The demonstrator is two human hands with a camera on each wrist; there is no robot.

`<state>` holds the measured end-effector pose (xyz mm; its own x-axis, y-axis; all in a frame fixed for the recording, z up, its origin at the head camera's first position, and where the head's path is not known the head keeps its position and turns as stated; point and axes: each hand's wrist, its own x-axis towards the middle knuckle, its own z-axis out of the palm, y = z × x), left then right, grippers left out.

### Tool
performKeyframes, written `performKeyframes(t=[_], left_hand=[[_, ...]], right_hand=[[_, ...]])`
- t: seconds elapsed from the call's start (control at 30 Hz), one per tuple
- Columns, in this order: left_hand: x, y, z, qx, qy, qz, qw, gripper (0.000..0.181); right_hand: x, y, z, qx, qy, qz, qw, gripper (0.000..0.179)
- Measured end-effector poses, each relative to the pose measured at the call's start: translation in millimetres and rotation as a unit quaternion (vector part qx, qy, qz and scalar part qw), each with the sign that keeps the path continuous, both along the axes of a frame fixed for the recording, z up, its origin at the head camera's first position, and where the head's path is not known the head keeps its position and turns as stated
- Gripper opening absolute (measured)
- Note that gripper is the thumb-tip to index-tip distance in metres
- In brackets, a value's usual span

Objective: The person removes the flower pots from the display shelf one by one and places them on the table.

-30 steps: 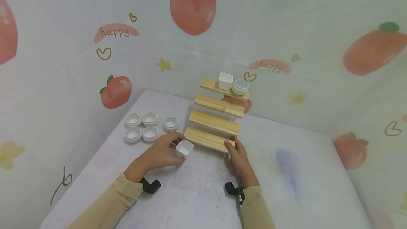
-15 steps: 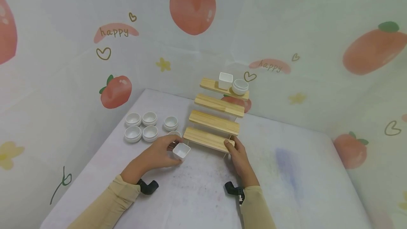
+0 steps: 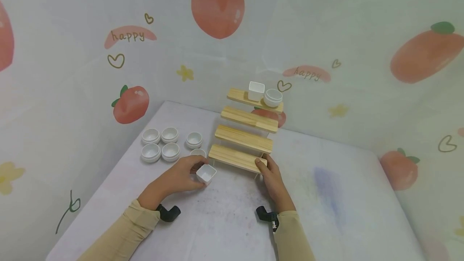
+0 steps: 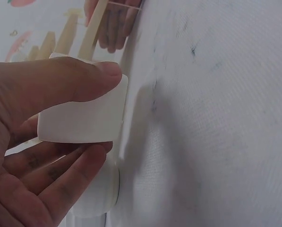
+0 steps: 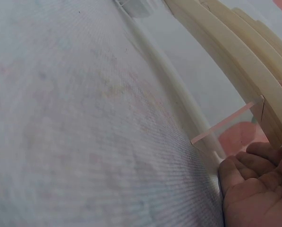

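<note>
My left hand [image 3: 177,178] pinches a small white square cup [image 3: 206,174] between thumb and fingers, just in front of the stand's lowest board. The left wrist view shows the thumb along one side of this cup [image 4: 79,120], fingers on the other, and a white round bowl [image 4: 98,187] beyond it. My right hand [image 3: 272,178] grips the right end of the lowest board of a four-step wooden display stand [image 3: 237,159], its thumb on top. In the right wrist view, the right hand's fingers [image 5: 254,165] reach below the board [image 5: 240,66], beside a clear support [image 5: 228,120].
Another white square cup [image 3: 256,91] and a round bowl [image 3: 273,98] stand on the top board. Several white round bowls [image 3: 150,153] sit on the white table [image 3: 224,220] left of the stand. A printed cloth [image 3: 326,19] hangs behind.
My left hand has shifted slightly left with the square cup, away from the lowest board. The right hand stays on the stand.
</note>
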<state>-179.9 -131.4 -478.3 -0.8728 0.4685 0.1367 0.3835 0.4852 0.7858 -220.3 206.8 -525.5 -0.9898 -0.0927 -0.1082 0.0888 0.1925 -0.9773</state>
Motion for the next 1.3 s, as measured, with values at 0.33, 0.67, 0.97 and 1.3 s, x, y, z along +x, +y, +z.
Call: performKeyframes(t=[0.33,0.67,0.97,1.3], left_hand=[[0.8,-1.2,-2.5,-0.001,-0.011,-0.006,0.9999,0.064],[-1.7,-0.4,-5.7,-0.003,-0.023,-0.016,0.9996,0.063],[-2.4,-0.2,-5.8,-0.013,-0.023,-0.01,0.9996,0.064],[-1.6,0.2,-4.3,-0.019,-0.019,-0.01,0.9996,0.064]], right_hand=[[2.1,-2.7,4.2,0.005,-0.003,-0.006,1.0,0.068],[3.9,-0.9,5.3,0.008,-0.003,-0.007,0.9999,0.067],[1.1,-0.6,5.7,0.008,-0.01,-0.005,0.9999,0.07],[0.6,-0.9,6.3,0.009,-0.01,-0.001,0.9999,0.07]])
